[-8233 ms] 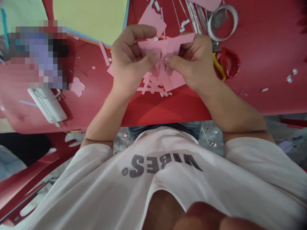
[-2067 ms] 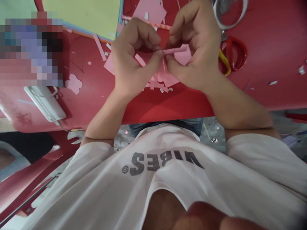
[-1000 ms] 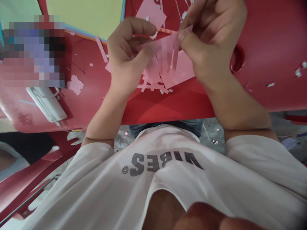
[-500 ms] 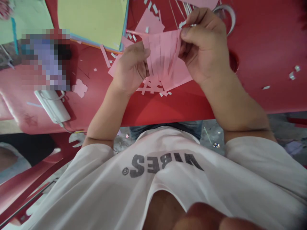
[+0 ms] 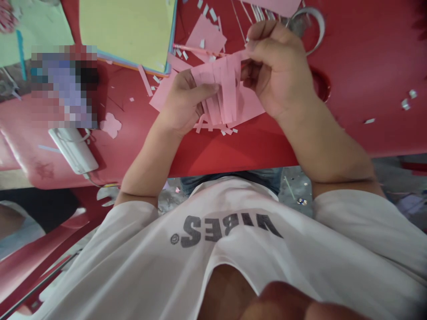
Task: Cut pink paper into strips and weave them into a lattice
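A piece of pink paper (image 5: 228, 95), slit into several strips that hang toward me, is held up between my two hands over the table. My left hand (image 5: 185, 100) grips it at the left, thumb lying across the strips and fingers behind. At the upper right corner, my right hand (image 5: 280, 66) pinches the paper between thumb and forefinger, its other fingers curled. Behind the paper a pink pencil (image 5: 196, 49) lies on the table. Pink paper scraps (image 5: 207, 38) lie beyond it, and more pink sheets and thin strips sit underneath, partly hidden by my hands.
A stack of coloured paper (image 5: 126, 33) with yellow on top lies at the upper left. A roll of tape (image 5: 318, 29) rests beyond my right hand. A white power bank (image 5: 75, 151) with a cable is near the left edge of the red table (image 5: 360, 89). Small white scraps are scattered about.
The slit pink paper has tilted and come slightly lower, its strips hanging closer together. My left thumb has moved across the strips. My right hand has shifted a little left and down.
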A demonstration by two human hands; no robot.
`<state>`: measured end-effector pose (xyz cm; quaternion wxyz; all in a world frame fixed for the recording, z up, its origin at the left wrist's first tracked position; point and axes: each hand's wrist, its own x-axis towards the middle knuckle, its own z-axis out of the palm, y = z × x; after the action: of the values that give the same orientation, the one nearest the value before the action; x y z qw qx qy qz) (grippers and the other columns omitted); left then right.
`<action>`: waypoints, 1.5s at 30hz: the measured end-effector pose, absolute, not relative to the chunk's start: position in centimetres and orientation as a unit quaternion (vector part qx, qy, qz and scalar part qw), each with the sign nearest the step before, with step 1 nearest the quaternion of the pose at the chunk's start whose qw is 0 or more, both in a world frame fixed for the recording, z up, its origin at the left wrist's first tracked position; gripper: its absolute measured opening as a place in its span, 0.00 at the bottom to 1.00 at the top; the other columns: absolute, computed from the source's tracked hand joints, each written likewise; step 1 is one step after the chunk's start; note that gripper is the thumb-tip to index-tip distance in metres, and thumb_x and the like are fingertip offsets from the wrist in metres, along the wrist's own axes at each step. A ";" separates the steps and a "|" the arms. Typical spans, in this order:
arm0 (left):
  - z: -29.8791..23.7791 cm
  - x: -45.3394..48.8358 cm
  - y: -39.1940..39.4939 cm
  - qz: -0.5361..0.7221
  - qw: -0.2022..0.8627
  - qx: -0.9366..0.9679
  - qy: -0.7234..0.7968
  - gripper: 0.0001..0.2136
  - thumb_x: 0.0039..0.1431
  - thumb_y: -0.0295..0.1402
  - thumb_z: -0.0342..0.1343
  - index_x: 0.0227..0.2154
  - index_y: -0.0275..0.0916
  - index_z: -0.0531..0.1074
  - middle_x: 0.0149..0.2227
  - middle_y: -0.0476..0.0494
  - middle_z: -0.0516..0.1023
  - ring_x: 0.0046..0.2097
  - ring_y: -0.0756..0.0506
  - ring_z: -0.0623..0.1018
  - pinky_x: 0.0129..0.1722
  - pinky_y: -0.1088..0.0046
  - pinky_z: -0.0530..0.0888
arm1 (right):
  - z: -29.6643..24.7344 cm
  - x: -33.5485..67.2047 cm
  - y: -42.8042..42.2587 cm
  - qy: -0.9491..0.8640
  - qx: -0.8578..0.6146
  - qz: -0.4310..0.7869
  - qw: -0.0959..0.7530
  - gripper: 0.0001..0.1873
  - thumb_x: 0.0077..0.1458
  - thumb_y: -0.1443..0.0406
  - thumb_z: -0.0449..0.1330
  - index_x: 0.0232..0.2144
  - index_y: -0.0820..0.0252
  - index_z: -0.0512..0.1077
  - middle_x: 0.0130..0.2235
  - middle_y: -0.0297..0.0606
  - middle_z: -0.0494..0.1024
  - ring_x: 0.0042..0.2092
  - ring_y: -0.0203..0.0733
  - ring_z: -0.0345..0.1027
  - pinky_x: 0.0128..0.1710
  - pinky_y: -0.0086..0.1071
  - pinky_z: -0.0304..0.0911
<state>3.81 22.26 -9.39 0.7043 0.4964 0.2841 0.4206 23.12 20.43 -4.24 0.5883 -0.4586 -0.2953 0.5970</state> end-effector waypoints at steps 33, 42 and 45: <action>-6.6 2.7 22.2 0.482 0.485 0.607 0.405 0.15 0.48 0.29 0.72 0.38 0.58 0.84 0.38 0.54 0.85 0.40 0.39 0.83 0.38 0.58 0.82 | -6.9 22.4 19.4 -0.495 -0.401 0.553 0.537 0.24 0.44 0.75 0.71 0.44 0.52 0.75 0.42 0.27 0.81 0.28 0.35 0.71 0.23 0.34 0.66; -7.3 3.0 22.4 0.502 0.495 0.594 0.387 0.19 0.47 0.27 0.69 0.42 0.56 0.84 0.38 0.54 0.85 0.39 0.40 0.83 0.37 0.59 0.82 | -7.0 22.5 19.4 -0.492 -0.426 0.556 0.517 0.23 0.43 0.72 0.72 0.40 0.48 0.73 0.36 0.25 0.79 0.27 0.39 0.70 0.23 0.36 0.62; -7.2 2.6 22.3 0.473 0.503 0.599 0.405 0.20 0.49 0.27 0.69 0.44 0.57 0.84 0.43 0.53 0.85 0.47 0.39 0.84 0.46 0.57 0.84 | -7.7 22.5 19.7 -0.493 -0.423 0.559 0.515 0.18 0.48 0.68 0.72 0.38 0.46 0.71 0.24 0.23 0.73 0.24 0.42 0.66 0.23 0.37 0.60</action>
<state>2.57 22.26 -7.17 0.5027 0.5992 0.4051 0.4734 22.54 19.69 -7.65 0.5153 -0.4231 -0.4935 0.5586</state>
